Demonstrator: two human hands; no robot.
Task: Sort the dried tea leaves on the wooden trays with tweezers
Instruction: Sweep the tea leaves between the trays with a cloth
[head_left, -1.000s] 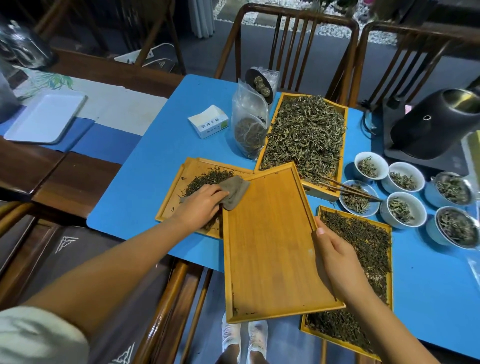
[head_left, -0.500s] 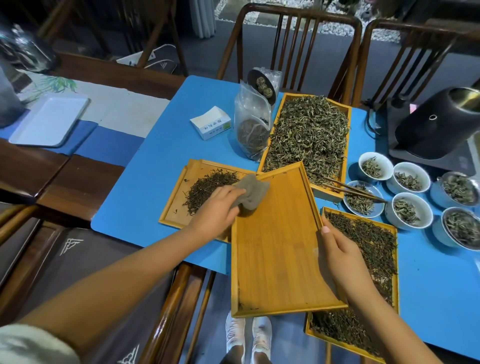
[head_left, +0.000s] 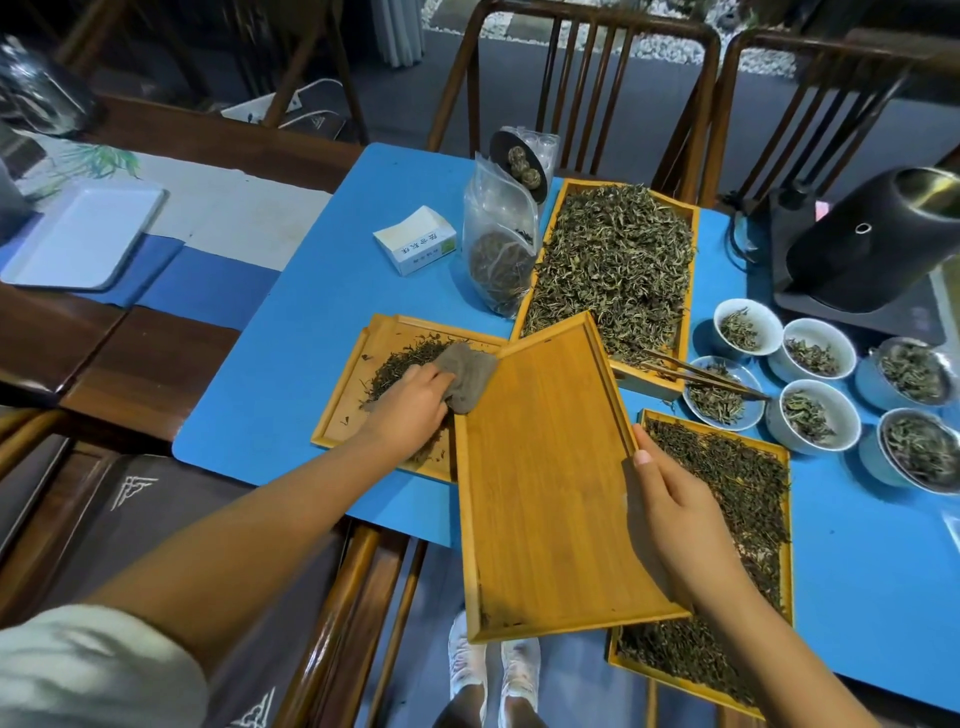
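Note:
My right hand (head_left: 675, 525) grips the right rim of a bare wooden tray (head_left: 545, 483), tilted over the table's front edge. My left hand (head_left: 415, 410) holds a grey-brown cloth (head_left: 470, 371) at that tray's upper left corner, above a left tray (head_left: 353, 395) with a small heap of dark tea. A far tray (head_left: 613, 260) is heaped with greenish leaves. A near right tray (head_left: 748, 493) of dark leaves lies partly under my right hand. Wooden tweezers (head_left: 701, 374) rest across the far tray's corner and a bowl.
Several white bowls (head_left: 810, 353) of tea stand at the right, beside a black kettle (head_left: 878, 234). A plastic bag of tea (head_left: 498, 244) and a small white box (head_left: 415, 239) sit behind the left tray. Chairs line the far side of the blue mat (head_left: 291, 332).
My left hand has moved the cloth up and right, then back left to the bare tray's upper left corner. The right hand keeps its grip on the tray.

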